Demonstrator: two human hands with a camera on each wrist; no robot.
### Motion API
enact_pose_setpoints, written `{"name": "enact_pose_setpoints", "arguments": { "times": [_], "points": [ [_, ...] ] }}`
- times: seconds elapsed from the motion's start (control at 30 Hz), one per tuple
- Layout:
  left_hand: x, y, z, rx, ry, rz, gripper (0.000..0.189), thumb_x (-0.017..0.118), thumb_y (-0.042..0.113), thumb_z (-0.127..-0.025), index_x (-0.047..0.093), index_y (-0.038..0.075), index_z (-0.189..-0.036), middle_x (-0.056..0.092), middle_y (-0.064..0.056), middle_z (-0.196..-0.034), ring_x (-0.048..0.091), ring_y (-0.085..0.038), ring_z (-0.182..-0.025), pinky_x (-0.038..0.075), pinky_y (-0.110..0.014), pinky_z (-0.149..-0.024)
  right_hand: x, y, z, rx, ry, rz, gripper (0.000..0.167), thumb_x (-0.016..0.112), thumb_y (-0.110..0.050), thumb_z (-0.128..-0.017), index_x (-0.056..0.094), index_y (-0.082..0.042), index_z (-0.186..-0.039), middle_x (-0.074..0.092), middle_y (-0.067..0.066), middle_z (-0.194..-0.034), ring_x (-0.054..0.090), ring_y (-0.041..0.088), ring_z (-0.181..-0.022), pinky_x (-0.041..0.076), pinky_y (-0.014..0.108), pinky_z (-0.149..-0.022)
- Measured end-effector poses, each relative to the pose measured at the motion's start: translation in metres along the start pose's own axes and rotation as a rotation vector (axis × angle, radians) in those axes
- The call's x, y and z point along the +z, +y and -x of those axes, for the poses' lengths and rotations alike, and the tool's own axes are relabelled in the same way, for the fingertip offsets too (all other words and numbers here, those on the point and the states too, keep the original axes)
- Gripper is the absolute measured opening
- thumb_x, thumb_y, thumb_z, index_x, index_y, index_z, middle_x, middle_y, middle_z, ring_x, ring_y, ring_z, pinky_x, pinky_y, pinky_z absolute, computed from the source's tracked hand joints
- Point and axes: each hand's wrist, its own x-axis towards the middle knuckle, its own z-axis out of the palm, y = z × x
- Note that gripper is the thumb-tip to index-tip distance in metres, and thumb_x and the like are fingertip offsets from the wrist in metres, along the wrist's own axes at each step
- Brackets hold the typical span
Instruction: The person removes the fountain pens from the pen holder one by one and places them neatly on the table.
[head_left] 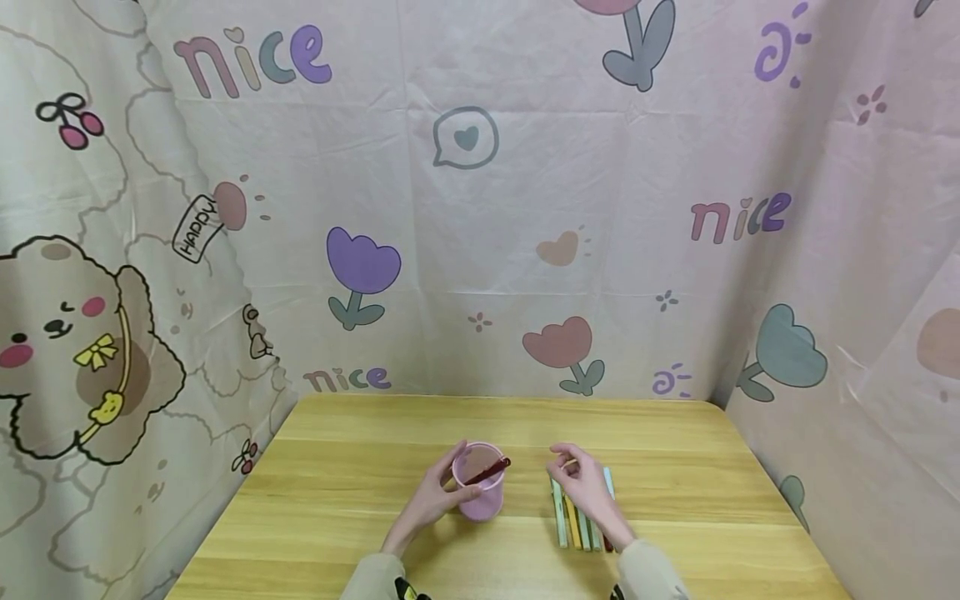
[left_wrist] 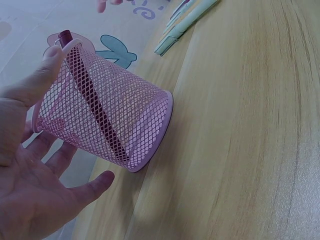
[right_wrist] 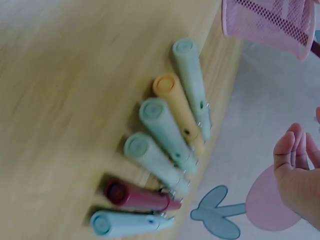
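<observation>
My left hand (head_left: 435, 497) grips a pink mesh pen holder (head_left: 482, 505) near its rim, thumb on one side and fingers on the other. The holder stands on the table with one dark red pen (left_wrist: 95, 100) leaning inside it. Above a row of pens hovers my right hand (head_left: 590, 487), fingers loosely bent and nothing in them. In the right wrist view the row has a yellow pen (right_wrist: 175, 102), several green pens (right_wrist: 190, 70), another dark red pen (right_wrist: 137, 196) and a light blue pen (right_wrist: 127, 223).
The wooden table (head_left: 360, 442) carries the holder at its middle and the pens to the right of it. A printed cloth (head_left: 465, 233) hangs behind the table and along both sides.
</observation>
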Motion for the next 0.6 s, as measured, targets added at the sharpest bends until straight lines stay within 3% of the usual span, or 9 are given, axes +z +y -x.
{"name": "enact_pose_setpoints", "arguments": {
  "times": [0.6],
  "points": [
    [0.0,-0.002,0.0,0.002,0.001,-0.002,0.088,0.078,0.016,-0.088,0.027,-0.001,-0.157,0.031,-0.031,-0.159,0.037,-0.054,-0.143,0.041,-0.063,-0.114,0.031,-0.012,-0.004,-0.105,-0.162,-0.056,0.043,0.073,-0.018,-0.092,0.061,0.005,-0.127,0.067,0.013,-0.099,0.062,0.007,-0.077,0.054,0.016,-0.066]
  ]
}}
